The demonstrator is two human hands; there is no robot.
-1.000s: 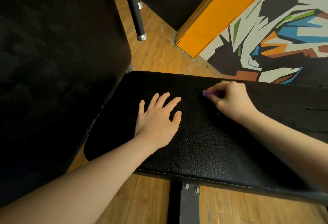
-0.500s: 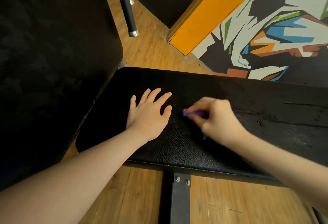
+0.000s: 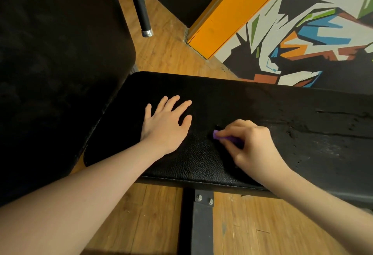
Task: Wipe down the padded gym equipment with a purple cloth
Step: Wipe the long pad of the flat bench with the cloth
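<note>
The right hand [image 3: 256,145] has slid the purple cloth [image 3: 226,138] nearer across the pad [image 3: 201,163].

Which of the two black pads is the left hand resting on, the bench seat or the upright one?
The flat bench seat pad, the one also under the right hand gripping the purple cloth. The left hand lies there, fingers spread; the tall pad goes untouched.

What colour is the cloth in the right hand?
Purple; the cloth peeks out from the right hand in the head view.
</note>
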